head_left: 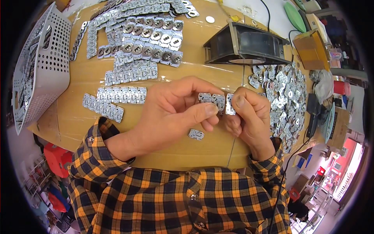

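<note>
My left hand (171,107) pinches a short strip of small circuit boards (211,99) between thumb and fingers. Close beside its right end, my right hand (252,111) grips a single small circuit board (230,105), tilted at an angle to the strip. Whether the two pieces still join is hard to tell. Below the hands, one loose circuit board (196,134) lies on the brown tabletop (175,150). Strips of similar boards (121,94) rest left of my left hand. Beyond them are stacked panels with round metal parts (152,37).
A white perforated basket (54,58) full of boards stands at the left. A black fan (249,45) sits at the back right, with a heap of loose boards (288,101) in front of it. A cardboard box (311,48) and a dark cable (298,150) are at the right edge.
</note>
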Demonstrator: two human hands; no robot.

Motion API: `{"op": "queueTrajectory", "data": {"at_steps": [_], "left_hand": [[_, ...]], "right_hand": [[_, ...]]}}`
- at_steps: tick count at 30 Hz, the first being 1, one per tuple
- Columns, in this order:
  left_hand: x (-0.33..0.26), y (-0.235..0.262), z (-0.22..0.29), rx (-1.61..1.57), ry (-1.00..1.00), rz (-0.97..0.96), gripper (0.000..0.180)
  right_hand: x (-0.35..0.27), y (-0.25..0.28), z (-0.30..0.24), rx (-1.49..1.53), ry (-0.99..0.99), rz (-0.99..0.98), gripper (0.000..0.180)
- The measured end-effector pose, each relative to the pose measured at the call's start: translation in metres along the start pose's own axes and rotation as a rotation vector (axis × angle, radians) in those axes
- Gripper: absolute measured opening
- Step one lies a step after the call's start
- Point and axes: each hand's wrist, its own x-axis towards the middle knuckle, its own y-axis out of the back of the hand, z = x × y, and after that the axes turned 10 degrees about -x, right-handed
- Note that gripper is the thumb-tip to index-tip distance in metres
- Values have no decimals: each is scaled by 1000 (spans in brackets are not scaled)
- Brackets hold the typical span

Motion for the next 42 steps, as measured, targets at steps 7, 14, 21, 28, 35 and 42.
{"op": "queueTrajectory", "data": {"at_steps": [7, 14, 21, 28, 35, 42], "left_hand": [[-3, 1, -3, 538, -343, -38, 23], [-1, 0, -3, 801, -538, -17, 24], [0, 3, -5, 691, -544, 39, 25], [-3, 0, 2, 727, -457, -75, 25], [2, 10, -7, 487, -350, -19, 20], [-2, 5, -3, 290, -134, 84, 19]], "right_hand": [[-1, 0, 2, -322, 69, 100, 32], [-1, 1, 2, -291, 43, 75, 32], [-1, -3, 3, -320, 65, 108, 32], [1, 1, 0, -333, 93, 148, 32], [4, 18, -12, -864, 480, -67, 27], [-1, 28, -20, -903, 398, -255, 24]]}}
